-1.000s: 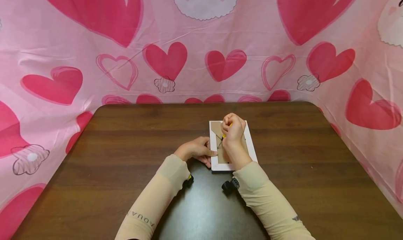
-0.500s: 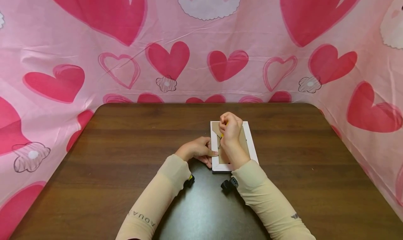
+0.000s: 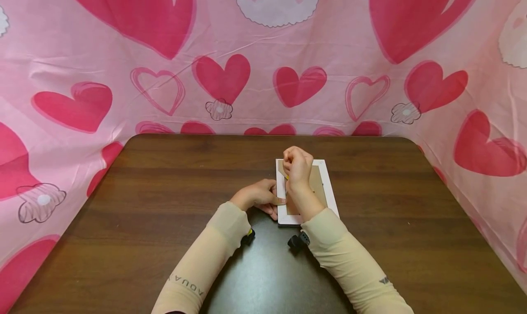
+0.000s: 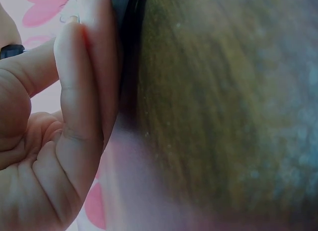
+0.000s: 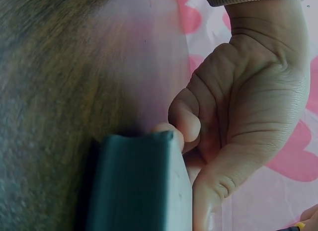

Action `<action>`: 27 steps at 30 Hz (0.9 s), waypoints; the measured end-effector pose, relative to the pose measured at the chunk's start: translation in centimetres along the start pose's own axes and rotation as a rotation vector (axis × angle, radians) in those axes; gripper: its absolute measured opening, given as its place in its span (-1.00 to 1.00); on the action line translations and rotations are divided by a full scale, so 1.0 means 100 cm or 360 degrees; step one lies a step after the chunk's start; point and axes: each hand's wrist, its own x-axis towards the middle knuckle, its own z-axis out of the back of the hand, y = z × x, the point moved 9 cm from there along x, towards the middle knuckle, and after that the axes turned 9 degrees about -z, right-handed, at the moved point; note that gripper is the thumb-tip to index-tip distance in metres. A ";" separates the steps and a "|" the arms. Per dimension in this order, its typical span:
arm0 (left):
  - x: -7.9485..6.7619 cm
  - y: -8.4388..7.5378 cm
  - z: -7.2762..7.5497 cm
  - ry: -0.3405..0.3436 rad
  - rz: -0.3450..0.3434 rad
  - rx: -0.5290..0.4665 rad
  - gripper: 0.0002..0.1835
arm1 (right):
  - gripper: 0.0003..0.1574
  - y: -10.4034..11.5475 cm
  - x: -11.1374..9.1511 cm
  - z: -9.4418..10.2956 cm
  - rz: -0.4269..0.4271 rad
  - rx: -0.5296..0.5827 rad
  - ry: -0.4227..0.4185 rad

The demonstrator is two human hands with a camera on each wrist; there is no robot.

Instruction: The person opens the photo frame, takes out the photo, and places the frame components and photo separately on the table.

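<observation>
Left hand (image 3: 261,195) pinches a white frame (image 3: 328,188) by its edge, right hand (image 3: 298,167) grips a yellow tool (image 3: 287,177), upside-down "AQUA" lettering (image 3: 185,284) on left sleeve (image 3: 206,255)

A screened-off workspace: pink heart-print cloth (image 3: 261,51) (cartoon face (image 3: 276,7) included) hangs behind and beside a wood-grain bench (image 3: 173,176).

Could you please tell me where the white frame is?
In the head view, the white frame lies on the table just right of centre, left grip at its left edge, right grip over its backing.

Pink heart-print cloth (image 3: 263,48), brown wooden table (image 3: 185,176)
</observation>
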 end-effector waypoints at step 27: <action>0.000 -0.001 0.000 -0.0006 -0.0014 0.0045 -0.74 | -0.61 -0.005 0.004 -0.008 -0.0066 -0.0052 0.0069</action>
